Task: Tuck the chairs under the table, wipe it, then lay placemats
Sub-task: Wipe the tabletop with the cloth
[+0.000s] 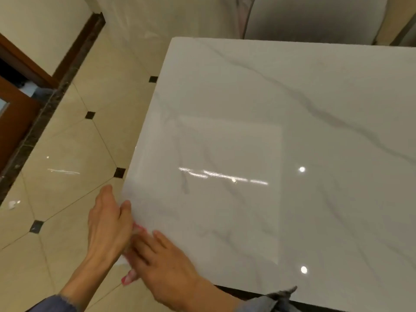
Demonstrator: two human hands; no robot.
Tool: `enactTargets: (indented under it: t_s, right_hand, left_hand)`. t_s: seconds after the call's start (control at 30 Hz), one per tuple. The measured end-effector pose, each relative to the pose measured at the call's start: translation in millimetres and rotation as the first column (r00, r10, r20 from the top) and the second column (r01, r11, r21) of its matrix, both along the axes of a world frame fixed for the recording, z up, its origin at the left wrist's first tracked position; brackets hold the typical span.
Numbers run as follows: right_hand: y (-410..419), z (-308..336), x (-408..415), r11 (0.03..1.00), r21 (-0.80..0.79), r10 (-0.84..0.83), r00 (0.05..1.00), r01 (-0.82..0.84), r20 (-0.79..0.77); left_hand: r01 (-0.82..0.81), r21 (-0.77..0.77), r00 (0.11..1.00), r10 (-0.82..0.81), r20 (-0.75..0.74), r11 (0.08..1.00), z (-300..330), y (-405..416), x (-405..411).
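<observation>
Right hand (166,264): flat on the near left corner of the glossy white marble-patterned rectangular table (292,131), fingers straight, pressing a thin pink-and-white wiping cloth (137,230) against the table's left edge; not curled round it.
Left hand (108,224): just off that same left edge, palm turned toward the table, fingers loosely extended against the rim beside the cloth; clasping nothing, as far as can be told, perhaps cupped to catch crumbs.
Cloth: mostly hidden under and between the two hands; pink bits peeking out at the table's edge and below the right hand near the corner. Lying along the left edge, long axis apparently running near to far with that edge, though too covered to be sure.
Step in hand: wiping, by the look of it, working the near left corner.
Doing it well: keep the palm flat and the pressure even, sweep along the rim in overlapping strokes, carry the cloth right over the lip, then work across toward the table's far side.
Table: long veined top stretching away to the right and far, bright ceiling lights reflected in its middle; no placemats on the visible part.
Floor left of the table: cream tiles with small black diamond insets (119,172).
Beyond the far edge: grey upholstered chair back (310,19), close against the table.
</observation>
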State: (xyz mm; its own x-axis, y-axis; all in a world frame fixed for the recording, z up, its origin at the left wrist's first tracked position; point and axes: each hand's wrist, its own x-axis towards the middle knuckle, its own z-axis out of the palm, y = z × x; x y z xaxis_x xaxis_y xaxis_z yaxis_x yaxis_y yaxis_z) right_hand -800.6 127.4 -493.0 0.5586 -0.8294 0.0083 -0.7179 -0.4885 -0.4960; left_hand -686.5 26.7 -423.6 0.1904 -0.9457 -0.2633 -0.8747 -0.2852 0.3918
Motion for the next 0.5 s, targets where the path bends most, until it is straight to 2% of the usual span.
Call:
enactTargets:
  t_s: [0.07,0.1,0.17,0.2,0.23,0.27,0.33,0.4,0.5]
  right_hand:
    - [4,5,7,0.986,-0.097,0.118,0.98,-0.134,-0.159]
    - [8,7,5,0.962,-0.165,0.188,0.967,-0.216,-0.17]
    - [11,12,-6,0.896,-0.177,0.342,0.888,-0.406,-0.306]
    - [15,23,-17,0.917,-0.083,0.341,0.875,-0.39,-0.344]
    - [21,21,-22,0.938,-0.075,0.3,0.899,-0.339,-0.318]
    - [31,23,-31,0.961,-0.056,0.255,0.946,-0.271,-0.2]
    - [39,25,-65,0.996,-0.023,0.077,0.987,-0.081,-0.143]
    - [48,26,-119,0.994,-0.005,-0.111,0.985,0.111,-0.129]
    - [87,48,-190,0.963,0.126,-0.2,0.948,0.236,-0.247]
  left_hand:
    - [0.1,-0.003,0.995,-0.1,0.02,0.995,3,6,-11]
    - [0.179,0.009,0.983,-0.18,0.039,0.984,3,10,-18]
    - [0.298,0.032,0.952,-0.299,0.061,0.954,0,19,-30]
    - [0.327,0.04,0.943,-0.329,0.044,0.944,3,24,-40]
    - [0.337,0.045,0.941,-0.338,0.026,0.94,2,28,-46]
    - [0.352,0.043,0.936,-0.353,0.015,0.935,3,32,-53]
    - [0.406,0.047,0.913,-0.407,0.019,0.913,9,42,-69]
    - [0.468,0.071,0.881,-0.471,0.046,0.881,13,51,-82]
    - [0.552,0.143,0.819,-0.566,0.093,0.822,23,71,-99]
